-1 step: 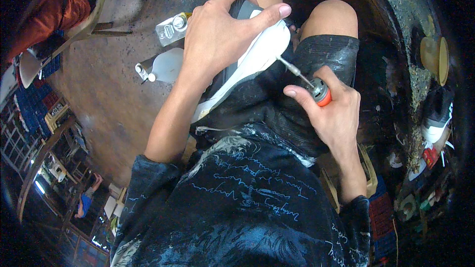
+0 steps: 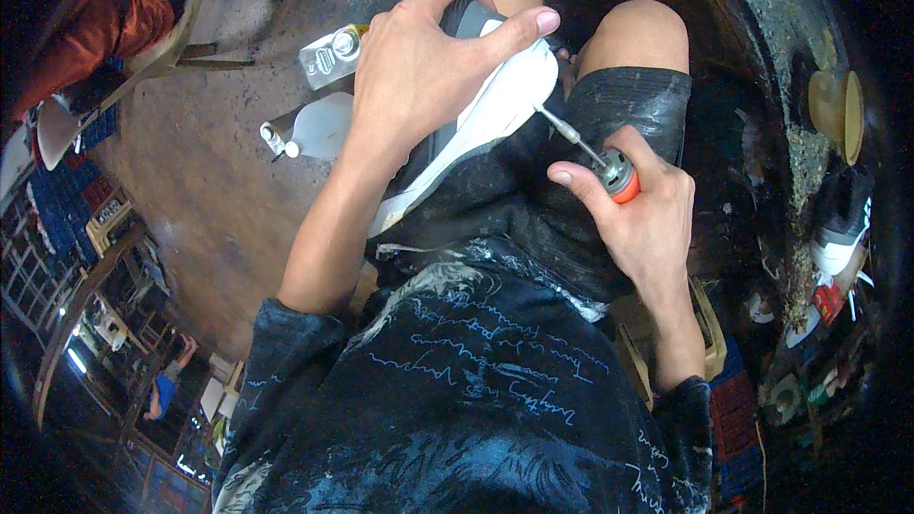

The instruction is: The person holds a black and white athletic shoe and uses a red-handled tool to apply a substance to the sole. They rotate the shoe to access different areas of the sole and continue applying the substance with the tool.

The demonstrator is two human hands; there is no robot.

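Across my lap lies a shoe with a white sole (image 2: 524, 86) and a dark upper, its sole edge facing right. My left hand (image 2: 419, 67) is closed around the shoe from above, with the thumb stretched over the sole and the other fingers partly hidden. In my right hand (image 2: 652, 219) is a hand tool (image 2: 619, 176) with a stubby grey-and-orange body and a thin metal shaft. The shaft's tip meets or nearly meets the sole's edge; contact is hard to make out. My right thumb stands away from the tool's body while the fingers wrap it.
On the brown floor to the left are a clear bottle (image 2: 330, 59), a translucent white bottle (image 2: 324, 124) and a small silver-topped container (image 2: 272, 138). Another shoe (image 2: 842, 243) is at the far right. A person in blue (image 2: 163, 396) appears at the lower left.
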